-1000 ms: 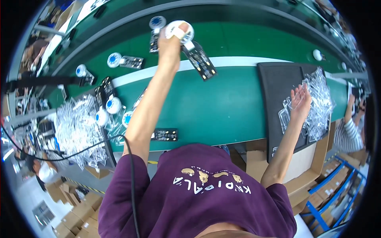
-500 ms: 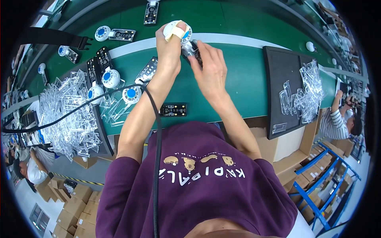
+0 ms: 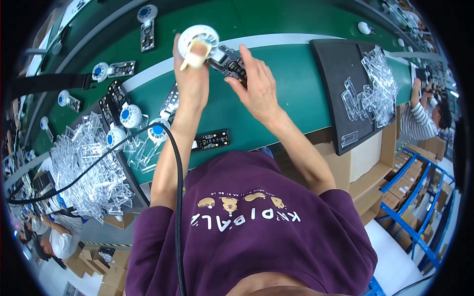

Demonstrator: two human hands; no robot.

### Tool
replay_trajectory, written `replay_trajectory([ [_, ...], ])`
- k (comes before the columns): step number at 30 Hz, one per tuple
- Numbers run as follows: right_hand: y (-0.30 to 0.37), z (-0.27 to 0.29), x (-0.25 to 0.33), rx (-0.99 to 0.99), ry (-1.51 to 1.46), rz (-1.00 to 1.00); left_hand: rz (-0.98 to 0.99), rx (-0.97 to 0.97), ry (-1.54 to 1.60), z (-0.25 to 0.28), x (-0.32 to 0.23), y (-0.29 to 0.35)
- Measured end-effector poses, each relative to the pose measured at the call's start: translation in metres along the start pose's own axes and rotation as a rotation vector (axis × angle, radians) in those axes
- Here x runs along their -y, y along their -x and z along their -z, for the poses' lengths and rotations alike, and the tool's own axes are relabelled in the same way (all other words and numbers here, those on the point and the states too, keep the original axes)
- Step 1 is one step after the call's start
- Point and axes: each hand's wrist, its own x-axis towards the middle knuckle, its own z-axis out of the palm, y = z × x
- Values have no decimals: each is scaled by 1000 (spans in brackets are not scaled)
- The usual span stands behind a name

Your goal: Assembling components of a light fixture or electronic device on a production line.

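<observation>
My left hand (image 3: 191,81), a pale yellow finger cot on its thumb, is closed around the round white head (image 3: 201,31) of a device. A dark circuit board module (image 3: 228,62) extends from the head toward the right. My right hand (image 3: 260,89) grips the module's far end between thumb and fingers; the fingertips behind it are hidden. Both hands hold the device above the green work surface (image 3: 291,84). Just left of my left forearm lie a white round unit with a blue centre (image 3: 158,130) and a board (image 3: 170,102). Nearer me rests another black board (image 3: 213,139).
Clear plastic pieces are heaped on the left (image 3: 89,167) and on a black tray (image 3: 326,74) at right. More round-headed units (image 3: 147,14) sit on the green belt beyond the pale strip. A black cable (image 3: 176,163) hangs across my left arm. An open cardboard box (image 3: 363,172) stands below the tray.
The view has shifted, so the surroundings sit differently in the picture. The device has turned in my hands, its head now larger in view and the board more plainly visible.
</observation>
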Motion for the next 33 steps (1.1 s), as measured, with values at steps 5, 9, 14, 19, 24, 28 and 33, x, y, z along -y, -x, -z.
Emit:
replay_trajectory([
  [5, 0, 16, -5, 84, 79, 96, 378, 114, 18, 0, 4, 18],
  [9, 6, 4, -19, -242, -430, -386, 236, -20, -112, -28, 3, 15],
  [14, -5, 4, -41, -575, -1503, -1176, -4, 87, -261, -64, 26, 32],
  [19, -4, 18, -61, -690, -1344, -1054, -277, 325, -842, -95, 38, 51],
  [24, 5, 39, -105, -570, -1449, -925, -242, 334, -614, -119, 66, 34],
  [28, 26, 104, -161, -217, -254, -595, 227, 137, -484, -115, 102, -68],
  [33, 117, 194, -236, 93, 652, -642, 204, -179, -913, -26, 107, -189],
])
